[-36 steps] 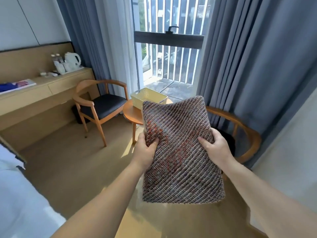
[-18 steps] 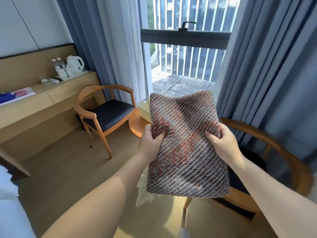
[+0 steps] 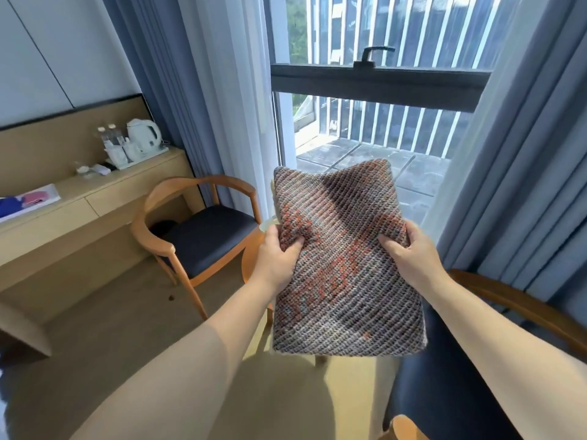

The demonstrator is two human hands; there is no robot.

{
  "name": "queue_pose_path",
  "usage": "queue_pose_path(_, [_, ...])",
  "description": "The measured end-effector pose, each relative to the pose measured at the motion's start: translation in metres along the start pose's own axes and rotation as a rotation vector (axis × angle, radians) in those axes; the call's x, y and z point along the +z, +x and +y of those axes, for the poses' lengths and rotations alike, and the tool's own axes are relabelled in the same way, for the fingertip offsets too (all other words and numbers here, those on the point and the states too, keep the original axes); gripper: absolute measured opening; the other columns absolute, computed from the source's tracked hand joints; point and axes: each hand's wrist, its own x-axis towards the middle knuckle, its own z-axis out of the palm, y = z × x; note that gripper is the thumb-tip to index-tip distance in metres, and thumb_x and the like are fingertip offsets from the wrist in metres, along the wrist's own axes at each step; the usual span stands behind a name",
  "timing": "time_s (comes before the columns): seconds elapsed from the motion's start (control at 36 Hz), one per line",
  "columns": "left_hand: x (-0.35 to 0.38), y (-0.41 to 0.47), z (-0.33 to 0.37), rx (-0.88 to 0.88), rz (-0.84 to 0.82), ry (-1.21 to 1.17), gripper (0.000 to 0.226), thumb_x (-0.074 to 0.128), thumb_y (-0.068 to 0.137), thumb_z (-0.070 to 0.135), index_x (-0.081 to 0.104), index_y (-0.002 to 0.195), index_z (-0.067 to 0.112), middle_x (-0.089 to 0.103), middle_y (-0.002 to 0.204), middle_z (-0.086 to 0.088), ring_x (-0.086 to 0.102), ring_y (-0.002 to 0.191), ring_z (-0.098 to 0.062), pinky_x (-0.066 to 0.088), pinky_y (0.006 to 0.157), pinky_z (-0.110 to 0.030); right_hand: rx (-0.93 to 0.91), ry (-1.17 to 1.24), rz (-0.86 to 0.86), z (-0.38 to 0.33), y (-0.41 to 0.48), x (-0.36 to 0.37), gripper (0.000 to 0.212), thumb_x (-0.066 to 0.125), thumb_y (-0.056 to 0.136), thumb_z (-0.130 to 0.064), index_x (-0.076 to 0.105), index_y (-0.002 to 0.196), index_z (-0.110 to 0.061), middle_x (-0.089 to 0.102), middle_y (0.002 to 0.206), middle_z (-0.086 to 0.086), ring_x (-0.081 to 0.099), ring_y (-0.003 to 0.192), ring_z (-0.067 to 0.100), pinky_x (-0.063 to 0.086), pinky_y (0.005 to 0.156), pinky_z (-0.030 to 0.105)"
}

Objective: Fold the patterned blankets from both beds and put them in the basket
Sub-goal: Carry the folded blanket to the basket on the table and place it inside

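Folded patterned blanket (image 3: 344, 271), long axis upright, grasped at mid-height: left hand (image 3: 277, 254) and right hand (image 3: 409, 254) clenched on opposite edges; basket hidden behind.

Chairs (image 3: 203, 230) flanking blanket (image 3: 346, 281)

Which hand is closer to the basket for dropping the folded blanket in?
Left, probably. Both hands grip the folded blanket, but the yellow basket only peeks out behind its left edge, just above the left hand. The right hand holds the far side.
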Motion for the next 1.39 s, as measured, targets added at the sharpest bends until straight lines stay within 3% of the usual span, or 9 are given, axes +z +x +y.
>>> queue_pose_path(0.31, [0.004, 0.162, -0.04, -0.016, -0.085, -0.054, 0.024, 0.062, 0.092, 0.026, 0.048, 0.111, 0.024, 0.061, 0.106, 0.013, 0.06, 0.102, -0.009, 0.047, 0.097, -0.038, 0.027, -0.021, 0.083, 0.02, 0.139, 0.061, 0.03, 0.067, 0.087, -0.015, 0.062, 0.117, -0.016, 0.069, 0.097, -0.006, 0.064, 0.085, 0.003, 0.047, 0.072, 0.011])
queue_pose_path(0.42, [0.004, 0.215, -0.053, -0.023, -0.101, -0.073, 0.029, 0.062, 0.092, 0.026, 0.049, 0.118, 0.02, 0.063, 0.111, 0.008, 0.06, 0.104, -0.01, 0.046, 0.097, -0.035, 0.043, -0.031, 0.101, 0.02, 0.183, 0.08, 0.029, 0.067, 0.087, -0.015, 0.062, 0.116, -0.019, 0.068, 0.098, -0.007, 0.061, 0.084, -0.004, 0.046, 0.074, 0.016])
queue_pose_path(0.58, [0.012, 0.276, -0.066, -0.032, -0.116, -0.085, 0.025, 0.062, 0.092, 0.026, 0.048, 0.112, 0.023, 0.062, 0.111, 0.006, 0.059, 0.105, -0.012, 0.046, 0.093, -0.03, 0.045, -0.059, 0.131, 0.026, 0.237, 0.098, 0.032, 0.067, 0.087, -0.013, 0.061, 0.118, -0.018, 0.066, 0.099, -0.004, 0.061, 0.091, 0.01, 0.042, 0.08, 0.022])
queue_pose_path(0.75, [0.027, 0.33, -0.083, -0.076, -0.115, -0.103, 0.027, 0.06, 0.093, 0.027, 0.045, 0.115, 0.025, 0.06, 0.113, 0.007, 0.057, 0.107, -0.012, 0.044, 0.094, -0.031, 0.051, -0.092, 0.083, 0.041, 0.301, 0.107, 0.031, 0.067, 0.086, -0.015, 0.062, 0.116, -0.021, 0.068, 0.1, -0.005, 0.062, 0.086, 0.005, 0.046, 0.077, 0.016])
queue_pose_path(0.89, [0.05, 0.379, -0.096, -0.133, -0.04, -0.081, 0.026, 0.06, 0.093, 0.027, 0.047, 0.114, 0.021, 0.061, 0.115, 0.004, 0.058, 0.104, -0.011, 0.045, 0.091, -0.03, 0.032, -0.115, 0.016, 0.064, 0.368, 0.113, 0.032, 0.067, 0.087, -0.012, 0.062, 0.118, -0.013, 0.068, 0.105, 0.002, 0.062, 0.094, 0.014, 0.044, 0.076, 0.011])
queue_pose_path(1.03, [0.077, 0.432, -0.109, -0.202, 0.068, -0.094, 0.027, 0.059, 0.093, 0.029, 0.045, 0.115, 0.02, 0.058, 0.119, 0.001, 0.056, 0.109, -0.014, 0.044, 0.095, -0.032, -0.013, -0.16, -0.077, 0.083, 0.451, 0.118, 0.027, 0.067, 0.085, -0.018, 0.064, 0.112, -0.017, 0.069, 0.101, -0.001, 0.064, 0.093, 0.014, 0.048, 0.081, 0.028])
queue_pose_path(1.14, [0.096, 0.467, -0.13, -0.243, 0.175, -0.128, 0.031, 0.059, 0.093, 0.027, 0.046, 0.12, 0.018, 0.06, 0.115, 0.004, 0.057, 0.106, -0.012, 0.043, 0.091, -0.029, -0.031, -0.164, -0.114, 0.092, 0.503, 0.13, 0.021, 0.067, 0.086, -0.015, 0.061, 0.104, -0.023, 0.066, 0.09, -0.007, 0.062, 0.081, 0.007, 0.044, 0.07, 0.012])
queue_pose_path(1.28, [0.105, 0.476, -0.17, -0.309, 0.25, -0.154, 0.026, 0.058, 0.093, 0.023, 0.044, 0.115, 0.026, 0.057, 0.109, 0.012, 0.056, 0.108, -0.014, 0.043, 0.092, -0.031, 0.037, -0.089, -0.221, 0.124, 0.532, 0.162, 0.024, 0.067, 0.088, -0.019, 0.056, 0.108, -0.026, 0.065, 0.09, -0.011, 0.061, 0.077, -0.003, 0.048, 0.072, 0.025])
queue_pose_path(1.39, [0.107, 0.455, -0.222, -0.492, 0.269, -0.166, 0.03, 0.056, 0.094, 0.028, 0.041, 0.12, 0.028, 0.056, 0.117, 0.011, 0.054, 0.11, -0.011, 0.042, 0.099, -0.036, 0.113, -0.179, -0.353, 0.172, 0.528, 0.194, 0.028, 0.067, 0.085, -0.038, 0.056, 0.111, -0.037, 0.069, 0.095, -0.011, 0.066, 0.087, 0.012, 0.052, 0.084, 0.041])
